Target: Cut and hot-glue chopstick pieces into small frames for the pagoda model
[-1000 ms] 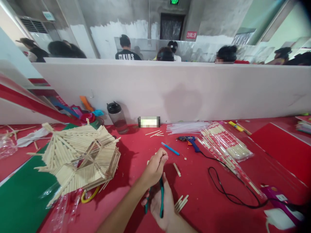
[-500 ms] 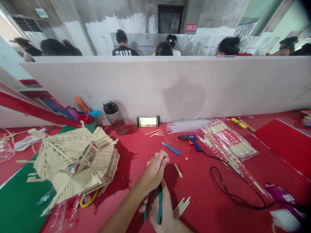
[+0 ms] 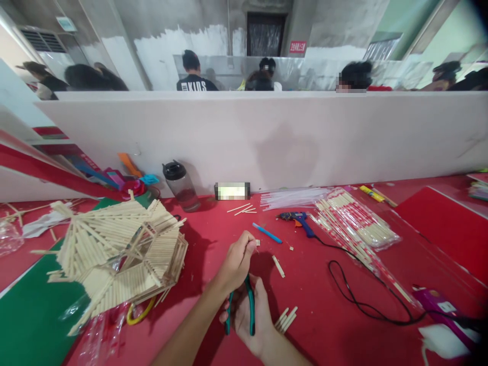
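My right hand [image 3: 247,315] is wrapped round the green-handled pliers [image 3: 250,307], whose two handles stand apart. Their jaws are hidden behind my left hand [image 3: 241,256], which is closed in a pinch just above them. What its fingers hold, if anything, is out of sight. A small pale piece of wood [image 3: 258,243] shows beside the left fingertips; I cannot tell whether they touch it. To the right of my hands lies a short stick piece [image 3: 278,266], and several cut sticks [image 3: 285,320] lie by my right wrist.
At left stands a model built of wooden sticks [image 3: 125,254]. Behind are a bottle [image 3: 181,185], a phone [image 3: 232,191] and a white partition [image 3: 213,137]. Rightward lie a blue pen [image 3: 267,233], a glue gun [image 3: 299,219] with its black cord, and bagged sticks [image 3: 358,218].
My left hand has shifted slightly left and up, and a small wood piece now shows past its fingertips. The pliers' handles have spread wider in my right hand.
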`<state>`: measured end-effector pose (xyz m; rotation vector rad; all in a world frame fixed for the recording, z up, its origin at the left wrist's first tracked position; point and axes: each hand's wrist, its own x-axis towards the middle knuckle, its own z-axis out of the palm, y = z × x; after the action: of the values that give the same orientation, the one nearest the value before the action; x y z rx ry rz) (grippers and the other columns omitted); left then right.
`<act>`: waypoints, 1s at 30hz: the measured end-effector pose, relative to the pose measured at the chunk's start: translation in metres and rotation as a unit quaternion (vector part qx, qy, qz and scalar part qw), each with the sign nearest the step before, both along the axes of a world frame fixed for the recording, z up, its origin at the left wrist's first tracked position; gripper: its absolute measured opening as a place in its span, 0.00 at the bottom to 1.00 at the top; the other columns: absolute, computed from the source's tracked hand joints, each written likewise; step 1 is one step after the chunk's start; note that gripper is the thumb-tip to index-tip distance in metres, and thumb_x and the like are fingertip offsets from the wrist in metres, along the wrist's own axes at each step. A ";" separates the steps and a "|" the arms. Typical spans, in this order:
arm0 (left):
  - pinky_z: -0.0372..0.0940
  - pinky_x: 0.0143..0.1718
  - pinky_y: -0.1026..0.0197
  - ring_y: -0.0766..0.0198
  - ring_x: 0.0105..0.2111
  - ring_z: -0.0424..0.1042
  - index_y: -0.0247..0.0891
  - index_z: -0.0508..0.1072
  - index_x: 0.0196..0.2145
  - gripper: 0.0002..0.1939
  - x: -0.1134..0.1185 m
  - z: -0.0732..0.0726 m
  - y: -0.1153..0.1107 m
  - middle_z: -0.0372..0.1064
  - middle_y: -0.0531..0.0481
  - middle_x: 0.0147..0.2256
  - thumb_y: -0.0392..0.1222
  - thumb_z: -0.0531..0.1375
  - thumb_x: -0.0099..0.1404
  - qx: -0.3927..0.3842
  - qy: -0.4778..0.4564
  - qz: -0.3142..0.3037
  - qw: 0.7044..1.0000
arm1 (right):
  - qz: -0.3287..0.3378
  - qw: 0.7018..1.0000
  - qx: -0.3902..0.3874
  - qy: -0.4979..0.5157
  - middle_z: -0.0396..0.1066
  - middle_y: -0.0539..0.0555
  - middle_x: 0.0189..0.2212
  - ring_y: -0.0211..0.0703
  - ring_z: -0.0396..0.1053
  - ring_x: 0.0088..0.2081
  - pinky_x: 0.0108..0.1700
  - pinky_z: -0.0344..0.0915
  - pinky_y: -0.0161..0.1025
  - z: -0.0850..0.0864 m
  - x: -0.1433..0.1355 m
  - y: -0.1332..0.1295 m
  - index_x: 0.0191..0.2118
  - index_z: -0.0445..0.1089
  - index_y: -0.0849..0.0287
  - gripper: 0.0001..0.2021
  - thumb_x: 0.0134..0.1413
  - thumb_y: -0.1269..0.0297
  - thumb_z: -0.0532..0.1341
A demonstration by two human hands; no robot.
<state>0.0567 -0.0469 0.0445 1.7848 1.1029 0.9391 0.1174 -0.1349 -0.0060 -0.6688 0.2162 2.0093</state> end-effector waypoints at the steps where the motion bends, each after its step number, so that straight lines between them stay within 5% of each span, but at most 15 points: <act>1: 0.53 0.31 0.64 0.67 0.27 0.56 0.40 0.59 0.33 0.14 -0.001 -0.001 0.001 0.54 0.57 0.26 0.48 0.45 0.75 0.000 -0.008 0.004 1.000 | -0.004 1.000 0.008 0.010 0.69 0.53 0.22 0.43 0.66 0.24 0.29 0.65 0.40 0.000 0.001 -0.001 0.32 0.71 0.59 0.23 0.58 0.42 0.55; 7: 0.55 0.31 0.65 0.67 0.27 0.57 0.40 0.59 0.33 0.15 -0.002 0.001 -0.002 0.55 0.57 0.27 0.50 0.44 0.75 0.001 -0.031 0.009 0.999 | 0.032 0.996 0.020 0.080 0.73 0.55 0.29 0.43 0.69 0.30 0.35 0.66 0.42 0.018 0.017 -0.008 0.37 0.72 0.62 0.17 0.59 0.50 0.60; 14: 0.55 0.31 0.65 0.68 0.25 0.55 0.40 0.59 0.32 0.17 0.003 0.012 -0.010 0.54 0.58 0.26 0.52 0.44 0.75 0.017 -0.024 -0.042 0.999 | 0.115 0.987 0.046 0.105 0.74 0.60 0.33 0.48 0.71 0.36 0.38 0.65 0.43 0.032 0.034 -0.023 0.41 0.71 0.63 0.23 0.59 0.44 0.58; 22: 0.54 0.31 0.64 0.67 0.26 0.54 0.40 0.59 0.32 0.17 0.009 0.007 -0.012 0.53 0.58 0.25 0.51 0.44 0.74 0.032 -0.005 -0.103 0.994 | 0.045 0.994 0.028 0.100 0.66 0.52 0.25 0.38 0.60 0.26 0.29 0.58 0.35 0.010 0.017 -0.030 0.33 0.68 0.61 0.27 0.57 0.36 0.56; 30: 0.53 0.31 0.63 0.67 0.26 0.55 0.40 0.59 0.33 0.15 0.012 0.007 -0.016 0.53 0.58 0.26 0.50 0.45 0.74 0.072 0.000 -0.104 0.992 | 0.008 0.999 0.017 0.047 0.62 0.50 0.20 0.36 0.57 0.22 0.25 0.54 0.33 0.014 0.003 -0.026 0.28 0.66 0.60 0.30 0.57 0.33 0.53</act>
<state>0.0684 -0.0633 0.0511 1.9742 0.8468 0.9091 0.1204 -0.1608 0.0077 -0.5571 0.2336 2.0564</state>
